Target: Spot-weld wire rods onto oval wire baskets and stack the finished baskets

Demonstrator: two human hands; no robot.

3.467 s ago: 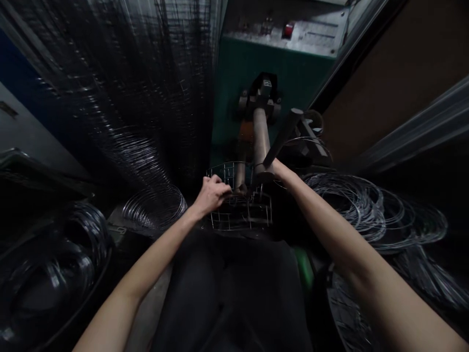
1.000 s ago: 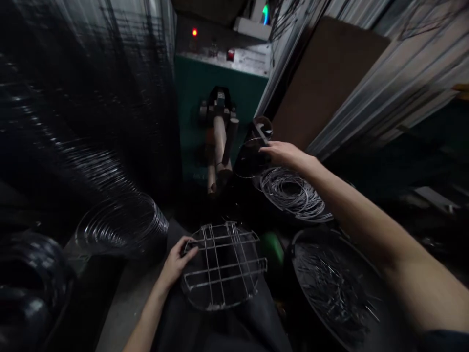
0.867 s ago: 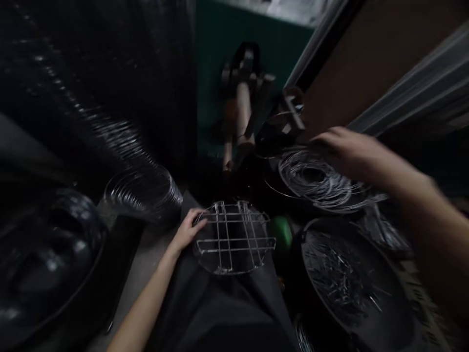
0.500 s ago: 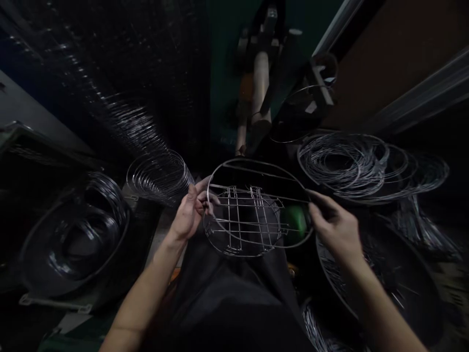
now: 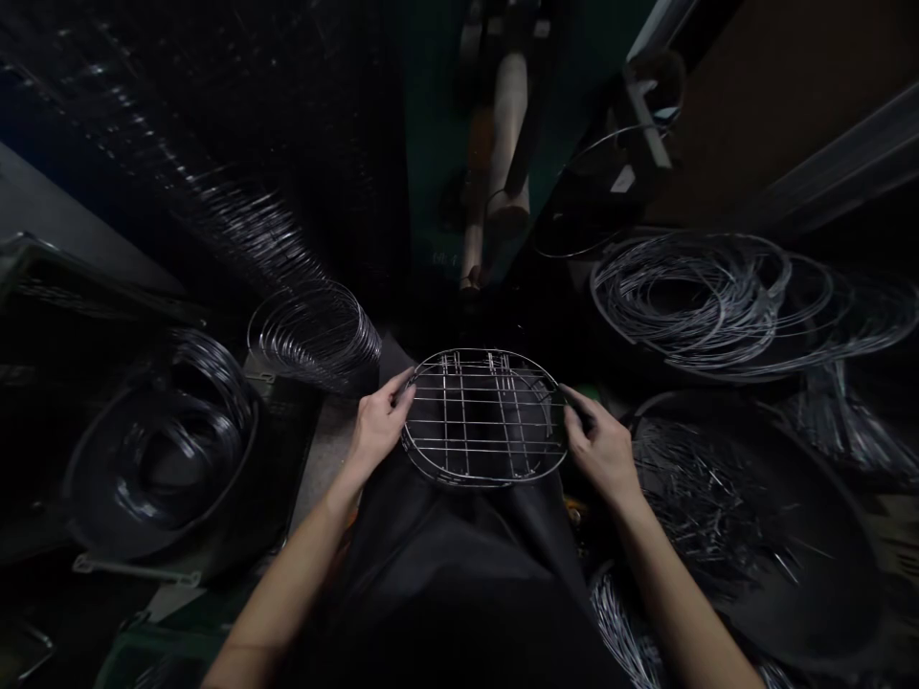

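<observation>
A round wire ring [image 5: 480, 350] lies nearly level over a wire grid [image 5: 466, 422] of crossed straight bars, above my lap. The ring and the grid's outline almost coincide, so I cannot tell whether they touch all round. My left hand [image 5: 379, 423] pinches the ring's left side between thumb and fingers. On the opposite side, my right hand [image 5: 604, 452] grips the ring with its thumb nearest me and fingers beyond. What supports the grid underneath is mostly hidden.
Left stand a row of stacked wire rings [image 5: 312, 330] and a dark tub [image 5: 248, 469] of wire coils. Right are a heap of loose rings [image 5: 689, 297], a wide bowl [image 5: 818, 603] of short wire pieces and bundled rods [image 5: 623, 632]. A machine's cylindrical arm [image 5: 511, 124] rises ahead.
The ring has moved left and toward me, from an offset, tilted position to nearly over the grid. My right hand has moved left with it; my left hand's fingers have closed on its edge.
</observation>
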